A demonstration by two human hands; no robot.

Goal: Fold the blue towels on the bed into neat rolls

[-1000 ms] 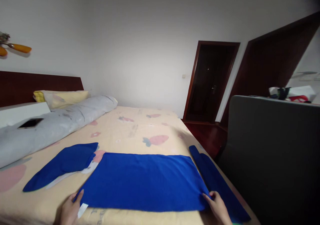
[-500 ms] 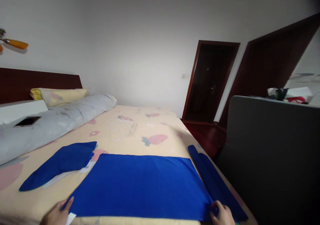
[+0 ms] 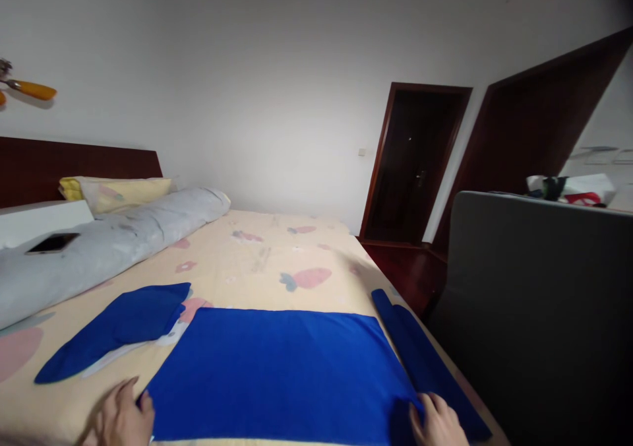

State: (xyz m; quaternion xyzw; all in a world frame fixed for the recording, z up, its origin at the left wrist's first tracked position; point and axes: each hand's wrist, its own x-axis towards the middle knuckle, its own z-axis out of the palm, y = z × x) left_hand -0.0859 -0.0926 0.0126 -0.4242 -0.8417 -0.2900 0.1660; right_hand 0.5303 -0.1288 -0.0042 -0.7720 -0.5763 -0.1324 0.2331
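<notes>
A blue cloth (image 3: 281,373) lies spread flat on the bed in front of me, roughly rectangular. My left hand (image 3: 124,414) is at its near left edge, thumb against the fabric and the other fingers raised apart from it. At the near right corner, my right hand (image 3: 438,421) pinches the cloth's edge between thumb and fingers. Beyond my left hand rests a folded blue piece of fabric (image 3: 119,324) with a pale underside. Along the right side of the cloth runs a long, narrow blue fabric roll or fold (image 3: 425,353).
The bed has a cream strawberry-print sheet (image 3: 267,254). A grey rolled quilt (image 3: 148,225), a phone (image 3: 53,243) and a yellow pillow (image 3: 128,194) lie at the left. A dark grey panel (image 3: 534,314) stands close on the right, with a door (image 3: 413,169) behind.
The fingers of my left hand have lifted and spread from the cloth's left edge, which they were pinching. My right hand keeps its pinch at the right corner.
</notes>
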